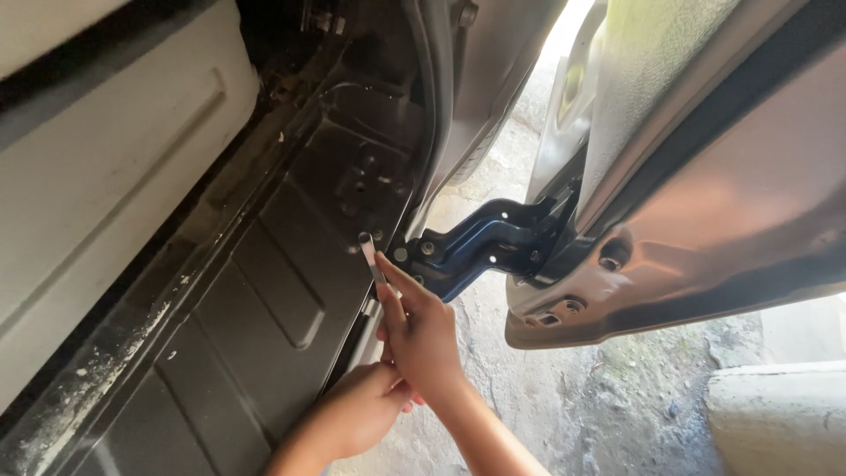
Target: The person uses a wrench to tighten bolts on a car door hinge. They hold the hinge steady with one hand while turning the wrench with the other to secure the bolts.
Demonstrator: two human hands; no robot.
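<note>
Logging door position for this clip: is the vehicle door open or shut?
Open. The door swings away from the body, hanging on the dark hinge arm, with ground visible between.

Daylight, strong, entering through the gap at top centre; blown-out glare there. Warm sheen across the door panel on the right. Deep shadow over the dark floor panel and upper recess, detail lost. Hands evenly lit, soft shadows. Slight softness, perhaps motion blur, toward the edges; mild wide-angle stretch at corners.
</note>
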